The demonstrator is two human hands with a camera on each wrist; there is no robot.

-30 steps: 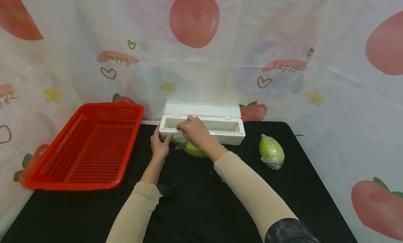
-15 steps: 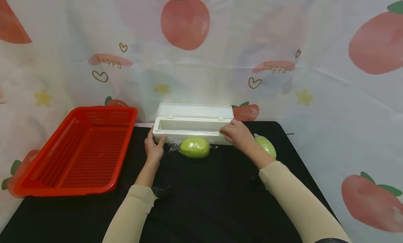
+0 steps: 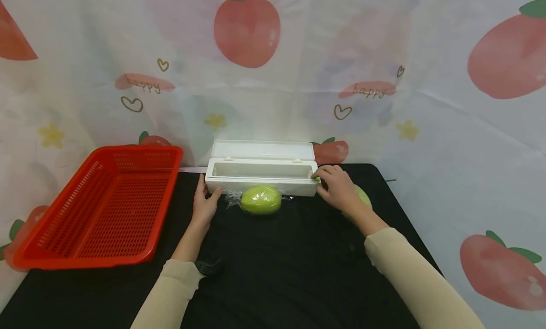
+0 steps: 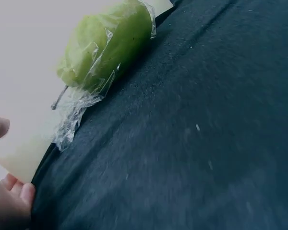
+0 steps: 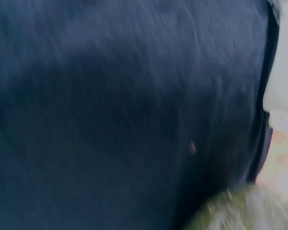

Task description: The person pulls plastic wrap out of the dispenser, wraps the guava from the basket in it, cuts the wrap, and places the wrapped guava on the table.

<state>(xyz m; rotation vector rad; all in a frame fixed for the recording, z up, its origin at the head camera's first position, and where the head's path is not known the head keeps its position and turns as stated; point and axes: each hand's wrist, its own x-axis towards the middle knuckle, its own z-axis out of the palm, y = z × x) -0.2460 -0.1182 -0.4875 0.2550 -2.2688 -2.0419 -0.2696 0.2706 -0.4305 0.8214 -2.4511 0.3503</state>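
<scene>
A white cling film dispenser box (image 3: 232, 184) lies at the table's back with its lid (image 3: 262, 150) raised. My left hand (image 3: 204, 208) holds its left end, thumb in front; part of this hand shows in the left wrist view. At the right end my right hand (image 3: 339, 189) pinches a small green slider (image 3: 316, 179) on the front rim. A green fruit (image 3: 261, 200), partly wrapped in clear film, rests against the box's front; its stem (image 4: 60, 97) shows in the left wrist view. Another film-wrapped green fruit (image 3: 363, 196) is mostly hidden behind my right hand.
A red plastic basket (image 3: 151, 234) stands on the left of the black-covered table (image 3: 273, 272). Behind the table hangs a fruit-printed curtain (image 3: 298, 106). The right wrist view is blurred and shows dark cloth and the wrapped fruit (image 5: 245, 211).
My right hand has moved from the middle of the box to its right end, along the front rim, uncovering the fruit in front. The left hand stays at the left end.
</scene>
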